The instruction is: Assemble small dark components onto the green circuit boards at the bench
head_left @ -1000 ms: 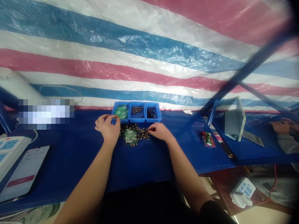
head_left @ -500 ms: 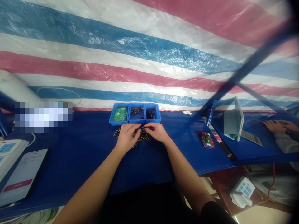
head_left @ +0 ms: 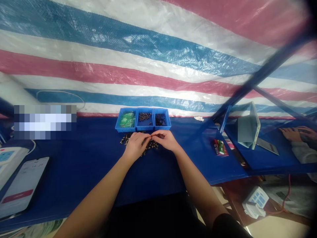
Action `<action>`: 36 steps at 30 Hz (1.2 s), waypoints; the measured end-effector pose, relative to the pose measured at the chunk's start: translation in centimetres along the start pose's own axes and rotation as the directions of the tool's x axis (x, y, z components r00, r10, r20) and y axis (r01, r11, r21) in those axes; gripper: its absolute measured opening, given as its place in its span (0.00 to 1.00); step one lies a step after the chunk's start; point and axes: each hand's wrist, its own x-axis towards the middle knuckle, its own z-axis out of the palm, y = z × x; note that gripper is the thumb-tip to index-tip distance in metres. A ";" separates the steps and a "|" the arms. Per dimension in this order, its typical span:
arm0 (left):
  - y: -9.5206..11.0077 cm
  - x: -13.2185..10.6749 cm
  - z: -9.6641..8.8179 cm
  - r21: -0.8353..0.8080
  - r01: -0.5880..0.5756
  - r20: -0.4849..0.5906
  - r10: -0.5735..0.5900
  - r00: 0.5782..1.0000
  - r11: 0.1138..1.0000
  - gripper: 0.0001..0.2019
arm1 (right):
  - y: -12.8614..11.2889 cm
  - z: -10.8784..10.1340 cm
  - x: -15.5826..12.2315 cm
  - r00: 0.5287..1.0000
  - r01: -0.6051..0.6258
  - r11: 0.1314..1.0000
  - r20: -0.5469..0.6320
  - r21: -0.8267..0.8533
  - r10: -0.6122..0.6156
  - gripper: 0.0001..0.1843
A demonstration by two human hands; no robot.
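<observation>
One left hand (head_left: 135, 145), one right hand (head_left: 168, 140), fingers (head_left: 156, 133) pinched, hold and axis unclear, metal pieces (head_left: 154, 145) pointing variously

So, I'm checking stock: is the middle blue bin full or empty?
Partly filled: small parts sit mostly toward the back of the middle blue bin, leaving bare floor in front.

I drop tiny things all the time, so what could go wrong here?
If the left-hand grip and right-hand grip hold anything tiny, too small to see here, it might slip into the pile of small metal parts. The pile lies loose on the blue tabletop, so a bump could scatter it.
</observation>
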 end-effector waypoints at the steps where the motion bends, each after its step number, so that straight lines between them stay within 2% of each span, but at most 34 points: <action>1: 0.0 0.0 0.0 0.006 0.006 -0.002 -0.006 1.000 1.000 0.07 | 0.0 0.0 0.0 1.000 0.000 1.000 0.004 0.012 0.000 0.13; 11: 0.2 0.2 -0.4 -0.019 0.006 0.042 -0.005 0.999 1.000 0.08 | -0.3 -0.1 0.1 0.997 -0.068 0.993 0.034 0.092 0.065 0.14; 19: 0.0 0.0 -0.3 0.025 0.064 0.076 -0.066 0.995 0.998 0.10 | -0.9 0.7 0.0 0.999 -0.045 0.986 0.008 0.161 0.044 0.17; 28: 0.2 -0.1 -0.1 0.038 0.082 0.043 -0.083 0.996 0.996 0.10 | -0.3 0.9 0.0 1.000 -0.019 0.989 -0.008 0.150 0.020 0.16; 32: 0.4 -0.1 -0.4 0.023 0.130 0.039 -0.131 0.991 0.991 0.11 | -0.3 0.9 0.1 0.999 -0.042 0.990 -0.008 0.137 0.044 0.17; 36: 0.4 -0.1 -0.4 -0.015 0.124 0.032 -0.124 0.992 0.992 0.11 | -0.4 0.9 0.3 0.998 -0.046 0.986 -0.027 0.161 0.051 0.17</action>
